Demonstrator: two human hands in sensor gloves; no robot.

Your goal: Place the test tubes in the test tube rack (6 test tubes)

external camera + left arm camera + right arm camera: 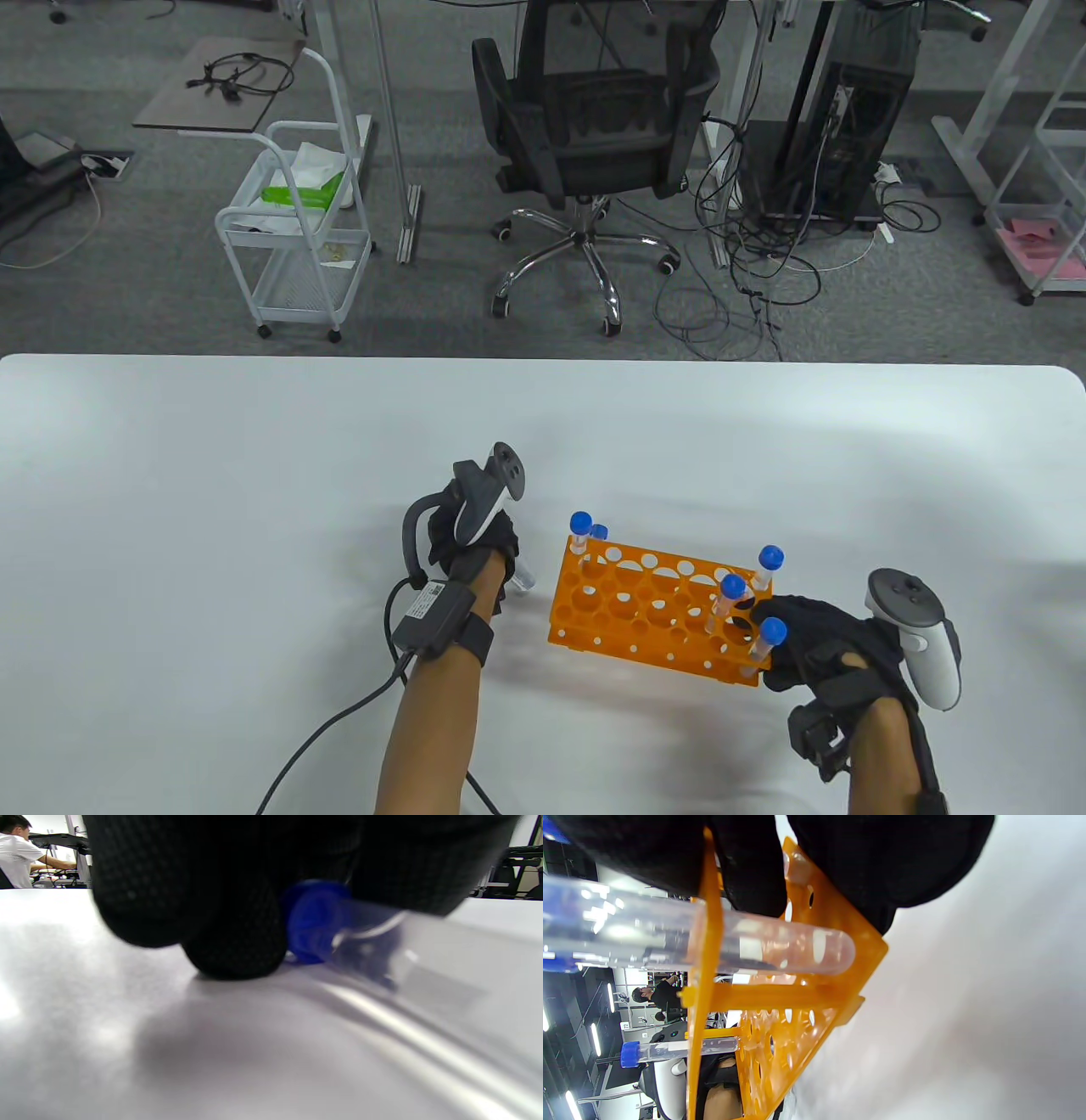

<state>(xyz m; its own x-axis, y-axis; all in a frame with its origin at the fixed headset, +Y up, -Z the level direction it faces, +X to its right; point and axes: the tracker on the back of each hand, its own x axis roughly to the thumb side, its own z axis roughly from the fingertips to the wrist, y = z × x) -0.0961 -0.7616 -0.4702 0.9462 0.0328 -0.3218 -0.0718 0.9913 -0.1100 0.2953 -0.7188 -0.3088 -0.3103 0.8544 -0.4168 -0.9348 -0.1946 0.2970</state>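
Black gloved fingers (237, 942) of the left hand (271, 866) press down onto the white desk (127, 1035). Just beside them lies a blurred clear test tube (382, 946) with a blue cap (312, 921), apparently held in the grip.

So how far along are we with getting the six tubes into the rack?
Five blue-capped tubes stand in the orange rack: two at its far left corner, three at the right end. The right hand holds the rack's right end. The left hand is on the sixth tube, lying on the table. Left: lift and insert that one.
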